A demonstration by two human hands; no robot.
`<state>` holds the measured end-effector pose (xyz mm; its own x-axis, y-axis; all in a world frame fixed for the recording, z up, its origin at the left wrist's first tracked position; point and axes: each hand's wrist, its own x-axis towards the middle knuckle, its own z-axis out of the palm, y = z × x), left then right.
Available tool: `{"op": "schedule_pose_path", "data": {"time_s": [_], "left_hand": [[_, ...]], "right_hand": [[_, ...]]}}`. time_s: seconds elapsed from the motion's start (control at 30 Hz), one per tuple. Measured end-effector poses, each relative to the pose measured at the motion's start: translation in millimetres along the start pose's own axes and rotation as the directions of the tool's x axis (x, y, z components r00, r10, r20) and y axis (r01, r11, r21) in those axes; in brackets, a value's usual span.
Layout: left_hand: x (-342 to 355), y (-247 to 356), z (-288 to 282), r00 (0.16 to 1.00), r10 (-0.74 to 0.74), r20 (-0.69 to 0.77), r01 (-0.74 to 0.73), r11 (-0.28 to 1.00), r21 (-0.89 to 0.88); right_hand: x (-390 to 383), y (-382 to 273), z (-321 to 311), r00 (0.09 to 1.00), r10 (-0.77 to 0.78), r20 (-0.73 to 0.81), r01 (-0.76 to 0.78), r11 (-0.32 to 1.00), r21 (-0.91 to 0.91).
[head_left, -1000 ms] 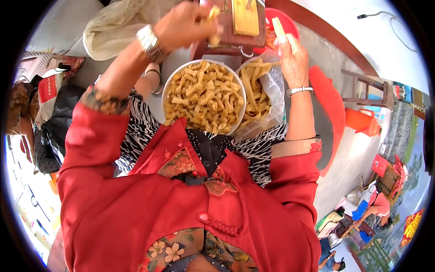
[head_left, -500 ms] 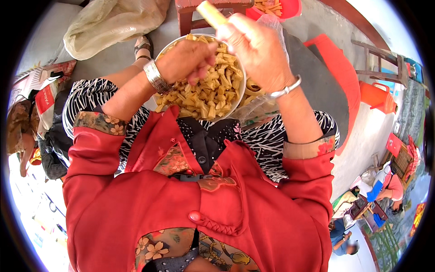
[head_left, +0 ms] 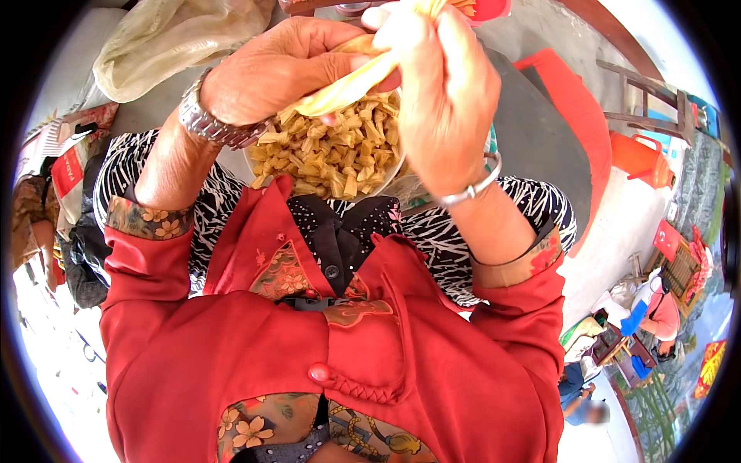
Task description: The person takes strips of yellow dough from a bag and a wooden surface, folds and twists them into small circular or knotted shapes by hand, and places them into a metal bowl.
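Both hands, left hand and right hand, have fingers clamped on a pale strip at 12 o'clock above the bowl; best keep it taut, directly over the bowl.

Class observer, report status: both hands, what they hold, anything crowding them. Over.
Left hand and right hand both gripping one long pale-yellow strip. Round white bowl of cut yellow strips directly beneath. Nothing crowding.
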<state>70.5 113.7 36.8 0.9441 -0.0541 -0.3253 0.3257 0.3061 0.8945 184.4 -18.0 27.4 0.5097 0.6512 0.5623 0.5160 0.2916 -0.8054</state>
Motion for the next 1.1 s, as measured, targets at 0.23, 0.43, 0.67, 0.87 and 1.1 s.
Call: {"op": "schedule_pose_path", "data": {"time_s": [0.23,0.43,0.67,0.87,1.1], "left_hand": [[4,25,6,0.67,0.734,0.11,-0.32,0.152,0.935],[3,21,14,0.646,0.763,0.014,-0.304,0.241,0.922],[9,18,7,0.858,0.494,-0.138,-0.495,0.868,0.034],[8,29,12,0.894,0.425,-0.14,-0.444,0.802,-0.4],[12,17,24,0.689,0.718,-0.103,-0.527,0.593,0.608]], "right_hand": [[13,-1,-5,0.822,0.492,0.287,-0.556,0.801,0.222],[28,16,-26,0.851,0.156,0.502,-0.183,0.983,0.005],[36,-8,-32,0.762,0.362,0.538,-0.528,0.828,0.19],[32,-2,-37,0.833,0.329,0.445,-0.479,0.831,0.282],[28,-5,-33,0.843,0.401,0.36,-0.503,0.825,0.259]]}}
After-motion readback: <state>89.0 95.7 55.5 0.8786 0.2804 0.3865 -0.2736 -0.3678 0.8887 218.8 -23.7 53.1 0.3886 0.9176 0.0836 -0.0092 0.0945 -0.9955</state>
